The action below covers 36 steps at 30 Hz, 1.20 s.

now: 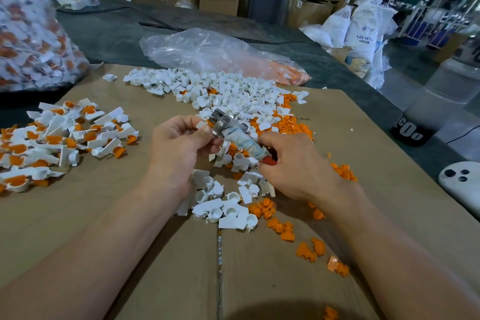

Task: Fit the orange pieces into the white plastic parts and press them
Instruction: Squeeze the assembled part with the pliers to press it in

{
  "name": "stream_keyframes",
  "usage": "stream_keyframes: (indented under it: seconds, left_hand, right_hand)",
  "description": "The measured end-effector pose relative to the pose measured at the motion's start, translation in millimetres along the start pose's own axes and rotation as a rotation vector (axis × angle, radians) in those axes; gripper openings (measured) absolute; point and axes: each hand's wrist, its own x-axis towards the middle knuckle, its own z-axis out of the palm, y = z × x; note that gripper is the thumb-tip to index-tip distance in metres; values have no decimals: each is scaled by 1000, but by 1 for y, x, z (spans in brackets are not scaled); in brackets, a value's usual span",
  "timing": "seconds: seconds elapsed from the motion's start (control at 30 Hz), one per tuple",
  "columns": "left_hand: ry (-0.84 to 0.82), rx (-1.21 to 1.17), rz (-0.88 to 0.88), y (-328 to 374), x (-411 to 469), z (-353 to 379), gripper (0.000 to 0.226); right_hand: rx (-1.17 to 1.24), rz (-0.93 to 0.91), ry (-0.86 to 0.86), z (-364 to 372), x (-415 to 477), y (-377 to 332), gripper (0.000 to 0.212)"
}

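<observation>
My left hand [179, 148] pinches a white plastic part [202, 125] at the metal head of a pressing tool [235, 132]. My right hand [291, 163] grips that tool by its taped handle, whose red end shows at my fingers. The tool's head covers most of the white part, so I cannot tell whether an orange piece sits in it. Loose white parts [220, 91] lie heaped behind and below my hands. Loose orange pieces [293, 127] are scattered to the right and in front. Assembled white-and-orange parts [59, 135] form a pile at the left.
All lies on flattened cardboard [130, 205] over a dark table. A clear bag [207, 52] holding orange pieces lies behind the heap. A big bag of assembled parts [31, 28] stands at the far left. A white device [459, 182] sits at the right edge.
</observation>
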Motion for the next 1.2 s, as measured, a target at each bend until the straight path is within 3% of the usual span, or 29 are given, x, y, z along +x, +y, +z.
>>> stream_keyframes:
  seconds: [1.2]
  left_hand:
    - [40,5,13,0,-3,1,23]
  right_hand:
    - [-50,-29,17,5,2,3,8]
